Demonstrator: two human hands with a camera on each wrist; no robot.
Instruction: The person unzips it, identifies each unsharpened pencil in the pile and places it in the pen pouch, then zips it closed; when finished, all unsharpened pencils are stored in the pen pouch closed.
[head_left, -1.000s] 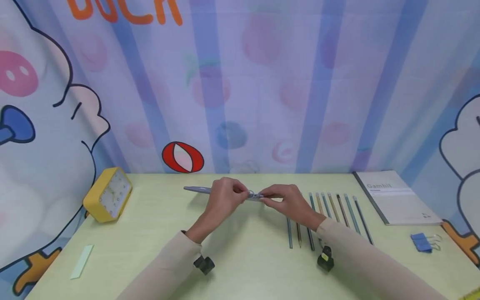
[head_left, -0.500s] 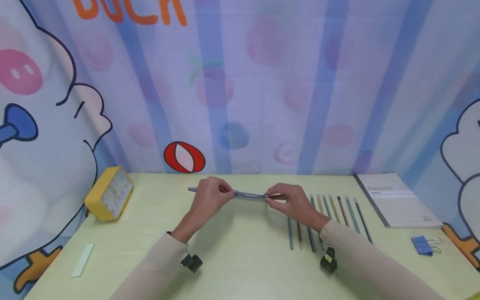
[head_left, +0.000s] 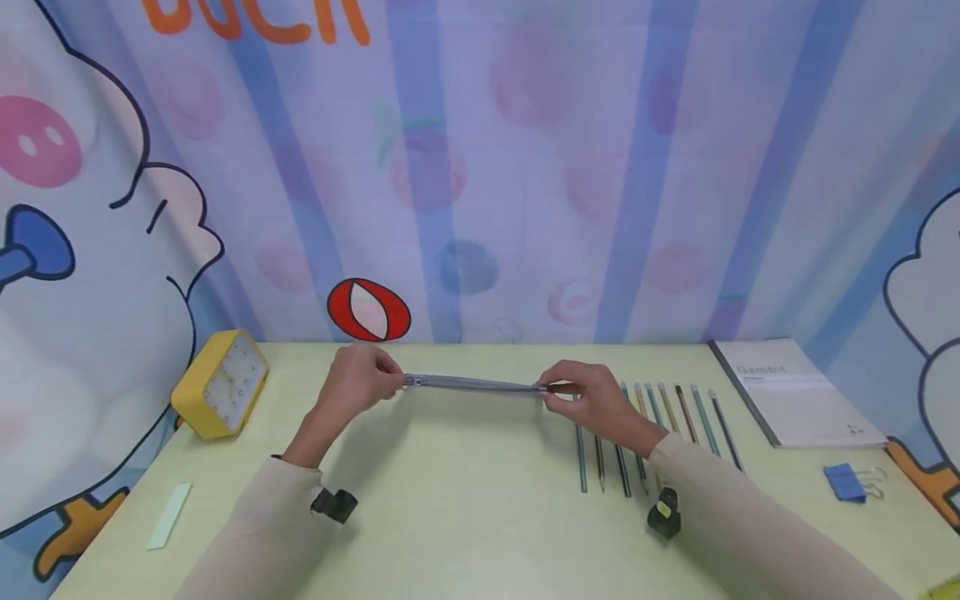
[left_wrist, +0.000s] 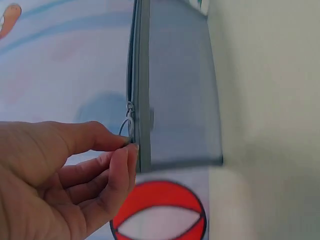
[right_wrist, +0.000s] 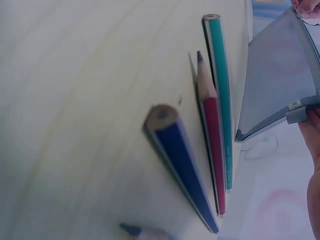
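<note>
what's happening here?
A person is working the zip of a grey mesh pouch. The left hand pinches the ring of the zip pull, with the slider close by; the right hand pinches the pouch's other end. The zip looks parted along its length, though that's hard to confirm. Pencils lie side by side on the table near the right hand, not in the hands.

The zip pouch [left_wrist: 182,90] is grey, the clock [head_left: 197,392] yellow, the clip [head_left: 844,483] blue, the backdrop [head_left: 517,200] blue-striped and fruit-printed.
</note>
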